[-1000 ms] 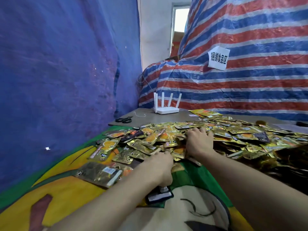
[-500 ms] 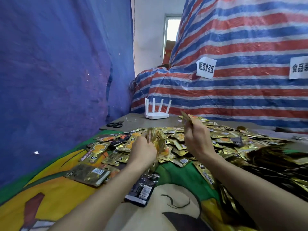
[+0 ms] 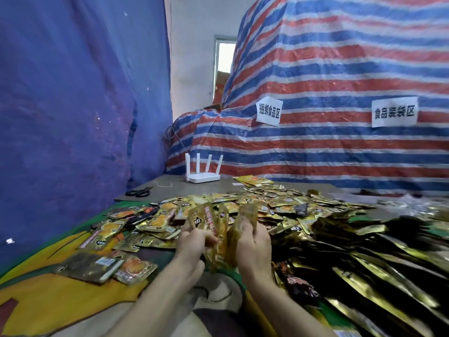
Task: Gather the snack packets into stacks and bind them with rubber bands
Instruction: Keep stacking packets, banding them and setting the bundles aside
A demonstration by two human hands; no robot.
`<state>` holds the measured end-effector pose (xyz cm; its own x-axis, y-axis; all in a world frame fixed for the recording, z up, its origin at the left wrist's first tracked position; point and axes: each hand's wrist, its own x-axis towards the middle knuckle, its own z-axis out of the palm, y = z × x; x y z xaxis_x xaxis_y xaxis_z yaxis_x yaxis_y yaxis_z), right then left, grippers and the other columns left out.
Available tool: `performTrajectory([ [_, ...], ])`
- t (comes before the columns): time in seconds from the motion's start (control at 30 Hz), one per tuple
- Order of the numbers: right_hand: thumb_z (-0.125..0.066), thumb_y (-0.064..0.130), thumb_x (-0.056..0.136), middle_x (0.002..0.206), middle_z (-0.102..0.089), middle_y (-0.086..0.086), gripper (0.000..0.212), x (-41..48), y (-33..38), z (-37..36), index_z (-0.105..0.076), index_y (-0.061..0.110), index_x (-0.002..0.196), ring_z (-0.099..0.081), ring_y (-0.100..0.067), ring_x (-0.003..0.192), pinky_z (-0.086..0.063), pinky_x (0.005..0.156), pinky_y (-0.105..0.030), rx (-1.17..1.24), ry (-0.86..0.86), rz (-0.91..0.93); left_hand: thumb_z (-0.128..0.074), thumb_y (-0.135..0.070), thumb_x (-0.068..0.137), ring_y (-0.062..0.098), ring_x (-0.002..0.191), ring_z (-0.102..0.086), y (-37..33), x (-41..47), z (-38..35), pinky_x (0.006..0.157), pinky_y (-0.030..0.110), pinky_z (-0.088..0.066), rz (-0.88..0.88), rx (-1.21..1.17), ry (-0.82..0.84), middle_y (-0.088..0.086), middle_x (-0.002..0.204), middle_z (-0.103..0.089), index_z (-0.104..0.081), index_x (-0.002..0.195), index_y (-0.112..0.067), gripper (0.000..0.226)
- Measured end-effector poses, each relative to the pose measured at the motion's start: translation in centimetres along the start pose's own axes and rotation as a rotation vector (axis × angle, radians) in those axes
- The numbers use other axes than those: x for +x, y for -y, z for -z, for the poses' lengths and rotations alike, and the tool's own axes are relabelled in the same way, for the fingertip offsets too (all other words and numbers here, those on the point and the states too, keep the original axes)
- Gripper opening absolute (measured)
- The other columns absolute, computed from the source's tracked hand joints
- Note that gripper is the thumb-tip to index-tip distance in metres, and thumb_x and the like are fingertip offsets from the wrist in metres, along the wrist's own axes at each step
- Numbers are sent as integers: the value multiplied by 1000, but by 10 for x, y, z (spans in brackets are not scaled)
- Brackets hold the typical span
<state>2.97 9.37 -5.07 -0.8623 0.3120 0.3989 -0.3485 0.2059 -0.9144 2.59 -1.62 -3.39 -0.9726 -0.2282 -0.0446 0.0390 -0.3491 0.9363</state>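
Left hand (image 3: 194,242) and right hand (image 3: 255,246) each grip gold snack packets (image 3: 209,220) mid-frame; we should square their edges together.

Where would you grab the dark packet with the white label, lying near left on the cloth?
Probably pinch its near-left edge, coming from the left: the dark packet lies flat, that edge is free on the cloth, and an orange packet crowds its right end.

Blue tarp (image 3: 73,105) left, striped tarp (image 3: 340,147) right, bright window (image 3: 224,59) behind.
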Motion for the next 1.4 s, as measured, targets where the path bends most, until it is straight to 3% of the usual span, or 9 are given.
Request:
performTrajectory([
  [0.07, -42, 41, 106, 91, -69, -10, 38, -4, -3, 0, -63, 18, 85, -67, -29, 88, -54, 90, -54, 65, 58, -79, -53, 24, 68, 34, 70, -64, 7, -1, 3, 54, 33, -54, -26, 53, 39, 19, 70, -66, -60, 114, 6, 50],
  [0.13, -42, 36, 107, 84, -72, -5, 37, -2, -3, -1, -67, 18, 86, -69, -27, 88, -55, 92, -53, 133, 102, -128, -56, 23, 70, 28, 63, -71, 11, -2, 3, 48, 30, -55, -29, 56, 98, 12, 69, -73, -66, 105, -5, 45],
  [0.3, -43, 32, 107, 91, -77, -5, 35, 4, -7, 0, -72, 17, 94, -72, -27, 96, -56, 94, -50, 262, 83, -242, -69, 12, 78, 26, 78, -74, 22, -10, -4, 65, 37, -61, -44, 96, 255, 16, 97, -76, -65, 113, -18, 47],
  [0.43, -50, 31, 105, 87, -78, -3, 30, 7, -11, -1, -74, 17, 93, -75, -26, 92, -58, 91, -49, 348, 76, -252, -78, 5, 79, 4, 68, -72, 32, -7, -6, 57, 19, -56, -157, 197, 289, -8, 78, -76, -55, 108, -27, 49],
  [0.67, -49, 29, 106, 97, -78, -3, 29, 4, -9, -1, -75, 17, 104, -74, -20, 95, -58, 93, -44, 379, 158, -153, -65, -19, 64, 25, 91, -73, 36, 4, -1, 82, 43, -61, -235, 215, 180, 9, 102, -75, -62, 118, -21, 54],
  [0.8, -50, 31, 105, 109, -77, 5, 27, -3, -12, -8, -72, 23, 119, -71, -9, 104, -51, 104, -43, 316, 213, -77, -57, -19, 63, 9, 77, -70, 39, 9, 2, 64, 25, -53, -268, 207, 203, 2, 96, -74, -54, 122, -33, 61],
  [1.0, -64, 59, 75, 116, -75, -3, 66, -8, -15, -12, -69, 15, 124, -70, -19, 113, -46, 110, -48, 472, 341, -128, -59, 6, 70, 3, 90, -72, 45, 4, 6, 69, 18, -55, -375, 124, 387, -23, 96, -75, -25, 140, -52, 98],
  [1.17, -57, 73, 74, 121, -73, -8, 81, -3, -14, -10, -69, 12, 126, -69, -24, 116, -46, 110, -47, 500, 344, -195, -60, 32, 75, 4, 98, -72, 45, 7, 11, 75, 15, -55, -496, 122, 372, -11, 110, -74, -16, 150, -39, 113],
  [1.4, -54, 66, 85, 115, -74, -15, 68, -4, -15, -7, -74, 9, 116, -70, -31, 111, -48, 108, -52, 523, 362, -201, -70, 0, 64, 22, 89, -71, 42, -1, 6, 73, 29, -57, -551, 154, 342, 21, 115, -61, -46, 128, -29, 74],
])
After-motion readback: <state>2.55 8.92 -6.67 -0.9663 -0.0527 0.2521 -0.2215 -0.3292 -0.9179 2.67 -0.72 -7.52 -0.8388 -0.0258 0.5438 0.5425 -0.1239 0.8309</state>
